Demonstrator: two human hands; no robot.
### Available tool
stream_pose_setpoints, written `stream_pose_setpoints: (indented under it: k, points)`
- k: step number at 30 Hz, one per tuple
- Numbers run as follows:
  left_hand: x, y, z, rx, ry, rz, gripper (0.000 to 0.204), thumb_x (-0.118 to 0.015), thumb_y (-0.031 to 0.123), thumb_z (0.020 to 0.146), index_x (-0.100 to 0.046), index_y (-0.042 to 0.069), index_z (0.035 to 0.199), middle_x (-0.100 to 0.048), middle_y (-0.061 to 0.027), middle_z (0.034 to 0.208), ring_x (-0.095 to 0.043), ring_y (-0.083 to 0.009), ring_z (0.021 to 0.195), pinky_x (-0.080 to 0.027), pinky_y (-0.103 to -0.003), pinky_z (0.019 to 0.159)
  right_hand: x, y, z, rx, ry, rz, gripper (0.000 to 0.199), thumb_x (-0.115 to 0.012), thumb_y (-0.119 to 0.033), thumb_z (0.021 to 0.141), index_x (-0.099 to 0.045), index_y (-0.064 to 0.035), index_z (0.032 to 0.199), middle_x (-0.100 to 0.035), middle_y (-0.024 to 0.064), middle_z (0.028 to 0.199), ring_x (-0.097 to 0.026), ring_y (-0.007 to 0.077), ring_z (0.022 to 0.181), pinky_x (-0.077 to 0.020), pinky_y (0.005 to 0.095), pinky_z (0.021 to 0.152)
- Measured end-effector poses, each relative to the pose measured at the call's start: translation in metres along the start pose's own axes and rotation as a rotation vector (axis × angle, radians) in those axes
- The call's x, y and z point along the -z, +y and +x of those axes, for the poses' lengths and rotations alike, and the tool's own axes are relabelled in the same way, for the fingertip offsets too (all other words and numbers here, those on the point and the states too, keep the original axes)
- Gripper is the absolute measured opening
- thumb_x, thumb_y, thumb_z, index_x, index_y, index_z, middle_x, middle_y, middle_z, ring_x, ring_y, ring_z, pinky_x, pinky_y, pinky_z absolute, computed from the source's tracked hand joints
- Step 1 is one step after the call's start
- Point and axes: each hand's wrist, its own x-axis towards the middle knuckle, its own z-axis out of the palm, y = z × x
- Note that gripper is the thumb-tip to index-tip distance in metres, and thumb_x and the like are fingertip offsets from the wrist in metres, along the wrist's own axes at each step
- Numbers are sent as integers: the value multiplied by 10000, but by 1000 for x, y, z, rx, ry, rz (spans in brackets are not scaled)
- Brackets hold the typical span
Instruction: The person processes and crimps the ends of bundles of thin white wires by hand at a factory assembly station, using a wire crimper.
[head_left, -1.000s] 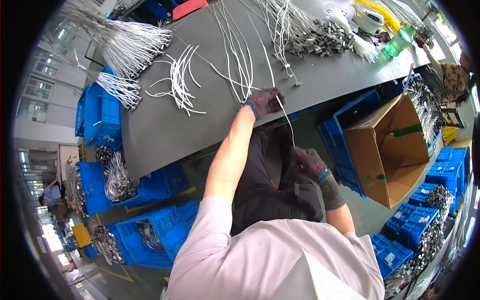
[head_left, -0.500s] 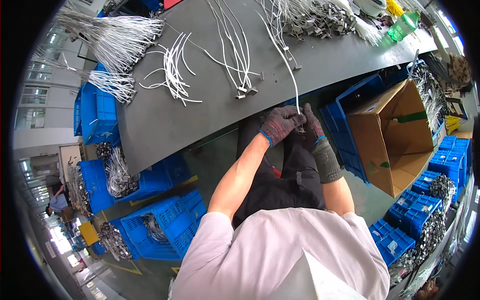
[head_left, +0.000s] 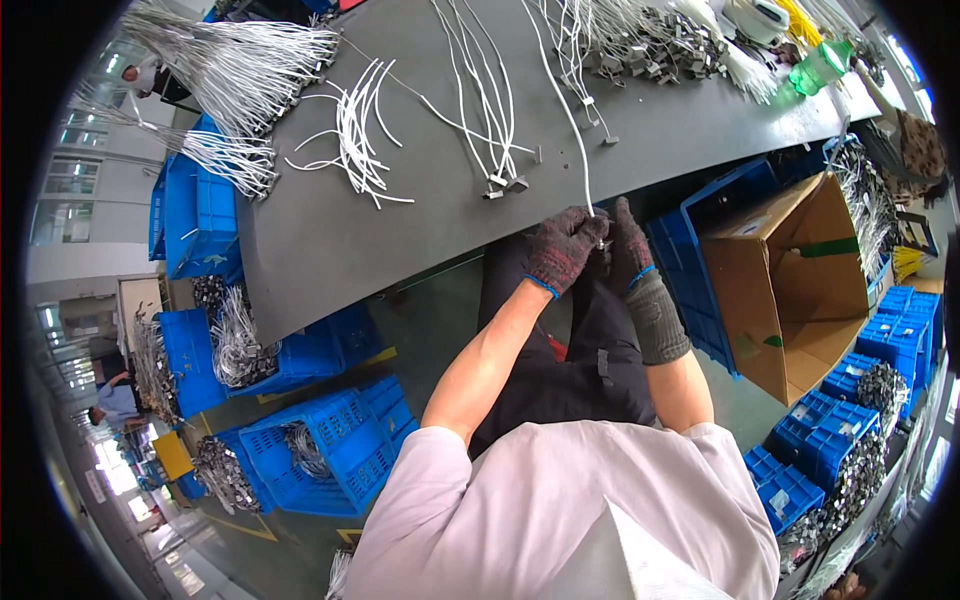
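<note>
A long white cable (head_left: 567, 105) runs down across the grey tabletop and over its near edge to my hands. My left hand (head_left: 563, 247), in a dark knit glove, is closed with its fingers pinching the cable near its end. My gloved right hand (head_left: 628, 245) sits close against it, fingers bent around the cable's end. A small metal piece (head_left: 602, 244) shows between the hands, partly covered by the gloves. Both hands are just off the table edge, above my lap.
Loose white cables (head_left: 355, 140) and cables with metal ends (head_left: 497, 184) lie on the table (head_left: 440, 240). Cable bundles (head_left: 240, 75) fill its far left, a connector pile (head_left: 655, 45) its far right. A cardboard box (head_left: 745, 300) in a blue crate stands right; blue crates (head_left: 310, 450) stand left.
Both hands have shifted slightly and turned inward, so less of the small metal piece shows. The cable moved along with them. The whole view has swung a little.
</note>
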Motion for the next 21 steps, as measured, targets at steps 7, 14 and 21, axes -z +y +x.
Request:
stream_pose_setpoints:
  k: [7,14,21]
  points:
    - [101,27,99,92,46,650,382,-636,429,918,-734,61,939,-719,-137,831,-689,-257,734,-516,-378,698,-12,-45,70,896,706,-1389,536,-669,-334,922,-521,-73,1367,-652,196,1104,-653,373,1012,-552,436,820]
    - [252,-44,188,179,891,1210,508,-571,513,919,-680,45,1085,-710,-205,1085,-677,-422,1030,-545,-504,895,4,-105,161,707,617,-1655,425,-633,-302,896,-650,-37,1228,-667,239,1082,-634,404,1054,-530,498,851]
    - [342,-113,215,734,544,1178,178,-626,275,912,-740,151,971,-744,-91,1063,-728,-249,996,-591,-381,776,53,-115,133,128,209,-937,297,-651,-307,913,-692,-64,1078,-666,75,1008,-637,200,794,-521,334,640]
